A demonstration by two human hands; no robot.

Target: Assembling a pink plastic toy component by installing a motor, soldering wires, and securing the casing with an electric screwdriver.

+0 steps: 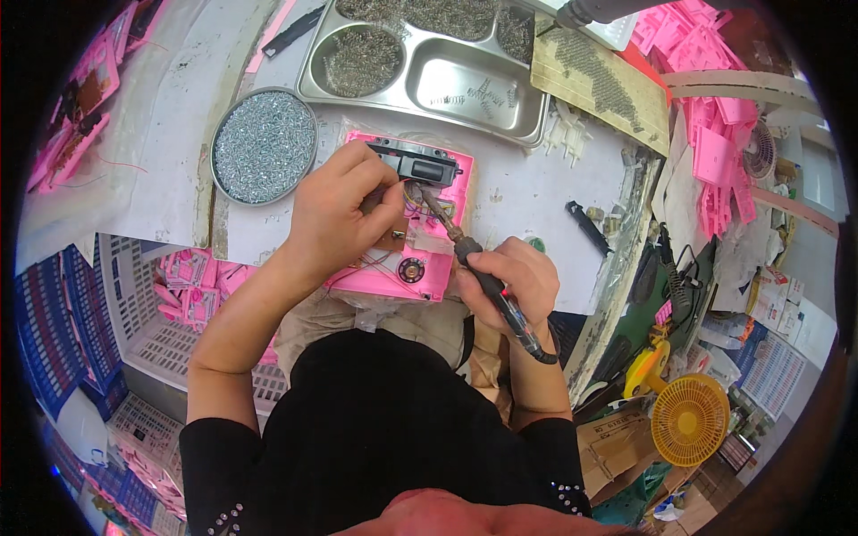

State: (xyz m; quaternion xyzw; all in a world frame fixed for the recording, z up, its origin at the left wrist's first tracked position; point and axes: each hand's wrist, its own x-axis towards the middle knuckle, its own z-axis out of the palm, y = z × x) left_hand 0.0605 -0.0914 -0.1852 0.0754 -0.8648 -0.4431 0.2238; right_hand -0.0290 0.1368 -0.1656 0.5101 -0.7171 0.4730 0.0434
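My right hand (518,284) grips a soldering iron (502,306) by its dark handle. Its metal tip points up and left into an open pink plastic housing (433,284) on the table at my lap. Over the housing's left side, my left hand (338,210) is closed with thumb and fingers pinched; what they hold is hidden. Just beyond those fingers a black rectangular plastic part (420,168) lies along the housing's far edge. Thin wires, a small brown board (393,238) and a round speaker (412,270) sit inside the housing.
A round dish of small screws (265,146) stands left. Behind the housing is a metal tray (429,116) with springs in its compartments. A card with springs (601,85) lies far right, above a loose black part (587,228). Pink parts (722,170) are heaped at right.
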